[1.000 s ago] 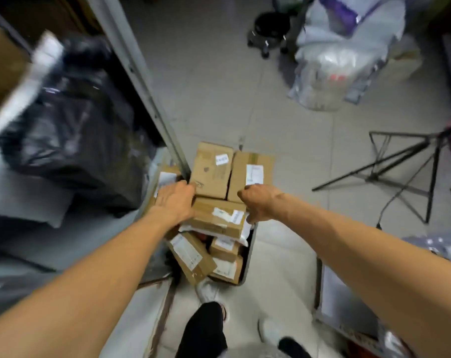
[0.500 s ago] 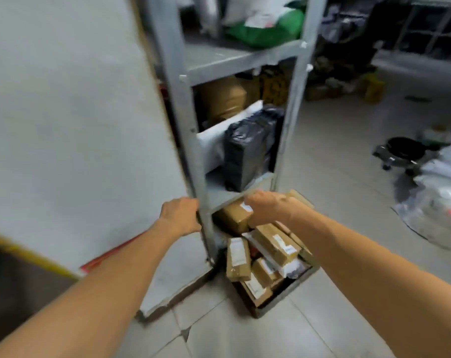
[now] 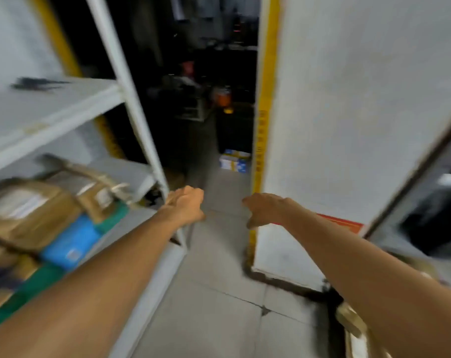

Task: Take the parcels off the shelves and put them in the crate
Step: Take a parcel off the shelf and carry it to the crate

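Metal shelf unit (image 3: 131,104) seen at left, blurred. Upper shelf (image 3: 46,112): dark smear (image 3: 38,83) noted (kind cannot be told). Lower shelf (image 3: 134,174): two brown parcels (image 3: 30,210) laid side by side, blue parcel (image 3: 71,241) and green pack (image 3: 38,277) just beside them. Tiled floor (image 3: 214,293): blue-and-white box (image 3: 233,161) set far back; white panel (image 3: 348,125) stood upright at right.

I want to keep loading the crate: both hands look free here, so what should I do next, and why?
Probably reach the left hand to the brown box on the shelf beside it: both hands hold nothing, and the right hand is farther off.
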